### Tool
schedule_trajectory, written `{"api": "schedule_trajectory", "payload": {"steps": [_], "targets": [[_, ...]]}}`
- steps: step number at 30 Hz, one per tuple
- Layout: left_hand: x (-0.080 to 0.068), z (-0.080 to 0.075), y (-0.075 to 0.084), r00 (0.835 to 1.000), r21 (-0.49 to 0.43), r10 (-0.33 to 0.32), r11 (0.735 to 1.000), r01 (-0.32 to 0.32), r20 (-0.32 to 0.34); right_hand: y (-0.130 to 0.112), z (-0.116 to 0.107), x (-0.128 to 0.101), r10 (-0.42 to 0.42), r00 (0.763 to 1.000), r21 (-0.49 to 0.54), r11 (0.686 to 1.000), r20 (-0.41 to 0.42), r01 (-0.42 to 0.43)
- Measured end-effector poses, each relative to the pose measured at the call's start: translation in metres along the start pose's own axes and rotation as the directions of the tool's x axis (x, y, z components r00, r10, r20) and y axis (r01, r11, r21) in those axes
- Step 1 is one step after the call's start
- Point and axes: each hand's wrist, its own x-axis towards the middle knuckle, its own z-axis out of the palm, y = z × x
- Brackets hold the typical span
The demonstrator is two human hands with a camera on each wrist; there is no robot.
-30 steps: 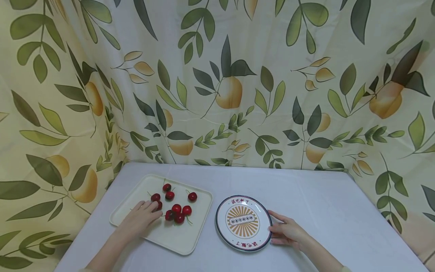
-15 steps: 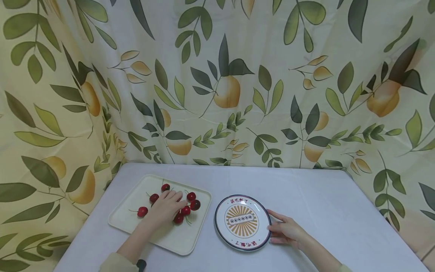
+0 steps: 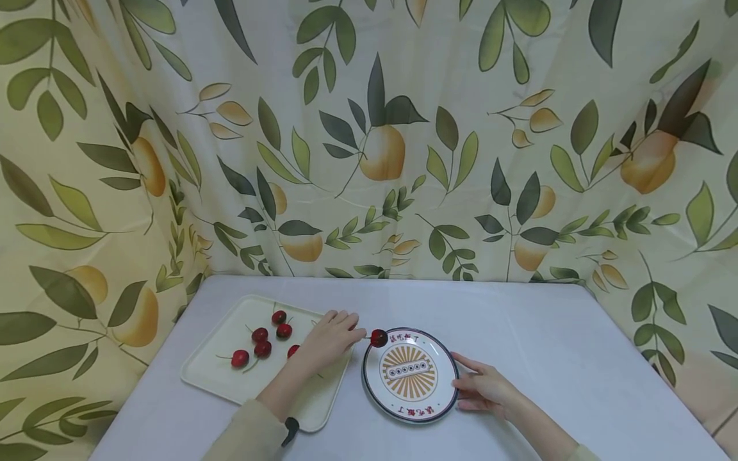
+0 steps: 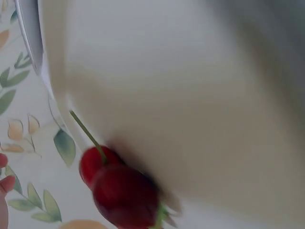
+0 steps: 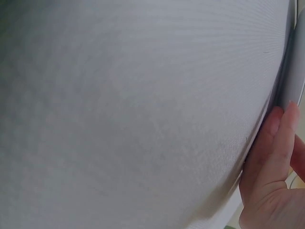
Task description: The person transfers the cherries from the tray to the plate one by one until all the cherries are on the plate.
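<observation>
My left hand [image 3: 327,339] reaches across the right side of a cream tray [image 3: 198,371] and pinches a dark red cherry [image 3: 378,338] by its stem. That cherry overlaps the upper left rim of a round, blue-edged plate [image 3: 392,404] printed with orange rays. Several other red cherries [image 3: 262,349] lie in the tray, some partly or wholly covered by the left hand and forearm. Close up in the left wrist view are red cherries [image 4: 126,195] by the tray's edge. The fingers of my right hand [image 3: 487,389] rest against the plate's right rim.
A white cloth [image 3: 519,333] covers the table under tray and plate. Behind and to the left hangs a curtain [image 3: 369,224] printed with leaves and fruit. The tray's right edge stands a short gap away from the plate.
My left hand has moved right across the tray, from the cherries to the plate's left rim, and now carries a cherry. The right hand has stayed at the plate.
</observation>
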Motion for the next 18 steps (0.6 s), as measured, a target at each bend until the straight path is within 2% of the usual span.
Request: {"api": "schedule_trajectory", "payload": {"steps": [6, 12, 18], "targets": [[0.022, -0.002, 0.011, 0.995, 0.046, 0.019, 0.999, -0.024, 0.098, -0.001, -0.001, 0.002, -0.005, 1.000, -0.001, 1.000, 0.001, 0.005], [0.038, 0.000, 0.021, 0.983, 0.031, 0.026, 0.999, -0.032, 0.184, -0.001, -0.001, 0.001, 0.002, 1.000, 0.004, 1.000, 0.002, -0.002], [0.052, 0.004, 0.031, 0.982, 0.032, 0.050, 0.998, -0.056, 0.180, 0.000, -0.001, 0.001, 0.003, 1.000, 0.016, 1.000, 0.015, -0.003]]}}
